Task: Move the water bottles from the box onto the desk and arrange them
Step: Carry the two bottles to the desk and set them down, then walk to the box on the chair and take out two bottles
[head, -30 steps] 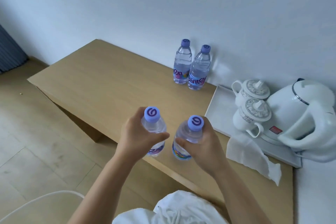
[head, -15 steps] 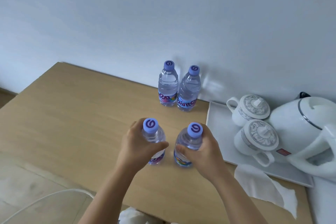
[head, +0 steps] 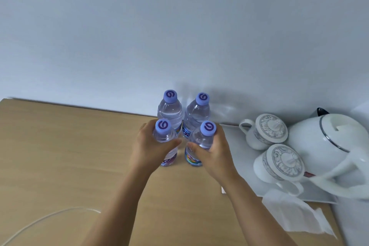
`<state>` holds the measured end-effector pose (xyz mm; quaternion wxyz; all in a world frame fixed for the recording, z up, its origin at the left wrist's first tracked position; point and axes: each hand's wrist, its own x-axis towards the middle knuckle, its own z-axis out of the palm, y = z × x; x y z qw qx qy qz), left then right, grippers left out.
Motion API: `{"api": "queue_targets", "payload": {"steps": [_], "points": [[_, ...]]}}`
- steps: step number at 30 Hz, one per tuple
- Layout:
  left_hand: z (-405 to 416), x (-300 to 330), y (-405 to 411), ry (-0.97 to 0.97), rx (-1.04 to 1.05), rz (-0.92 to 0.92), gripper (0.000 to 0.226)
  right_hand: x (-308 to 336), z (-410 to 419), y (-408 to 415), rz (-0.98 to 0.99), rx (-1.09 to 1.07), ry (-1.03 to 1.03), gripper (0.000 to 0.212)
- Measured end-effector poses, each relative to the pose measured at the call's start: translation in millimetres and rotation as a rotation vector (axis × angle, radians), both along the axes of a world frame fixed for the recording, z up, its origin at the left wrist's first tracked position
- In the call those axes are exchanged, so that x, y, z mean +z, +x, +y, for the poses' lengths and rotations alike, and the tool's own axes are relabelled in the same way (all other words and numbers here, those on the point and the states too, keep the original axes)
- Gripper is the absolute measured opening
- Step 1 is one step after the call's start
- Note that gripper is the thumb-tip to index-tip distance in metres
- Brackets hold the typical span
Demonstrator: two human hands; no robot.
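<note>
Two clear water bottles with purple caps, the back left bottle (head: 170,108) and the back right bottle (head: 197,115), stand upright against the wall on the wooden desk (head: 69,156). My left hand (head: 147,149) grips a third bottle (head: 165,132) just in front of the back left one. My right hand (head: 214,151) grips a fourth bottle (head: 202,138) in front of the back right one. Both held bottles are upright, their bases at or just above the desk. The box is out of view.
A white tray (head: 237,158) to the right carries two lidded white cups (head: 265,131) (head: 279,164) and a white kettle (head: 327,146). A crumpled white tissue (head: 295,213) lies at the tray's front edge. A thin white cable (head: 50,217) curves at lower left.
Both hands carried their bottles away from me toward the wall, and they now sit directly in front of the two standing bottles. The camera moved closer to the desk.
</note>
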<state>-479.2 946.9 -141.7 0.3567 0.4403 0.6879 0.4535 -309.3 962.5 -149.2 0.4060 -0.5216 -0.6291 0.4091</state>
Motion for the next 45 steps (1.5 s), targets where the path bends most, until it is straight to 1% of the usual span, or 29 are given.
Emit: {"api": "queue_targets", "payload": {"steps": [3, 6, 8, 10, 12, 15, 18, 23, 26, 28, 33, 35, 37, 39, 41, 43, 45], "points": [[0.9, 3.5, 1.1, -0.007, -0.009, 0.017, 0.042, 0.9, -0.6, -2.7, -0.023, -0.004, 0.016, 0.056], [-4.4, 12.8, -1.6, -0.078, -0.097, 0.087, 0.048, 5.3, -3.4, -1.6, -0.105, -0.013, 0.047, 0.065], [-10.5, 19.2, -5.1, -0.224, -0.161, 0.236, 0.054, 9.0, -9.2, 1.7, -0.173, -0.012, 0.061, 0.076], [-18.0, 23.6, -8.9, -0.435, -0.245, 0.483, 0.05, 8.5, -19.4, 7.9, -0.229, -0.037, 0.011, 0.082], [-25.6, 23.4, -6.8, -0.57, -0.377, 0.697, 0.05, 6.5, -37.0, 19.1, -0.271, -0.109, -0.019, 0.075], [-35.7, 13.1, 13.4, -0.623, -0.579, 0.851, 0.052, 7.1, -73.7, 42.0, -0.283, -0.222, -0.038, 0.057], [-44.6, 5.5, 57.4, -0.531, -0.841, 0.899, 0.051, 6.9, -120.5, 78.7, -0.29, -0.391, -0.105, 0.045], [-69.2, 11.7, 130.9, -0.221, -1.137, 0.778, 0.054, 10.6, -208.9, 139.7, -0.381, -0.65, -0.193, 0.031], [-90.8, 18.3, 171.5, -0.125, -1.308, 0.721, 0.049, 10.8, -264.9, 165.5, -0.371, -0.788, -0.248, 0.029], [-112.8, 23.3, 201.7, -0.056, -1.4, 0.73, 0.048, 10.3, -304.5, 181.7, -0.359, -0.876, -0.261, 0.029], [-185.1, 32.7, 274.1, 0.11, -1.572, 0.778, 0.047, 10.5, -400.7, 223.4, -0.386, -1.032, -0.233, 0.03], [-217.4, 35.5, 301.9, 0.181, -1.623, 0.799, 0.045, 10.7, -437.6, 242.0, -0.427, -1.05, -0.264, 0.032], [-254.7, 37.4, 332.8, 0.233, -1.679, 0.797, 0.039, 12.6, -478.1, 262.9, -0.483, -1.056, -0.294, 0.033], [-290.7, 39.1, 366.8, 0.315, -1.732, 0.871, 0.033, 14.4, -517.6, 284.7, -0.554, -1.062, -0.322, 0.031], [-319.7, 41.8, 398.6, 0.426, -1.764, 0.955, 0.032, 15.4, -549.7, 305.4, -0.62, -1.065, -0.372, 0.031], [-346.5, 43.0, 429.1, 0.51, -1.805, 0.988, 0.032, 16.3, -579.2, 328.2, -0.651, -1.08, -0.422, 0.03], [-365.9, 41.5, 455.5, 0.588, -1.817, 1.064, 0.031, 16.1, -600.5, 351.1, -0.678, -1.09, -0.46, 0.025]]}}
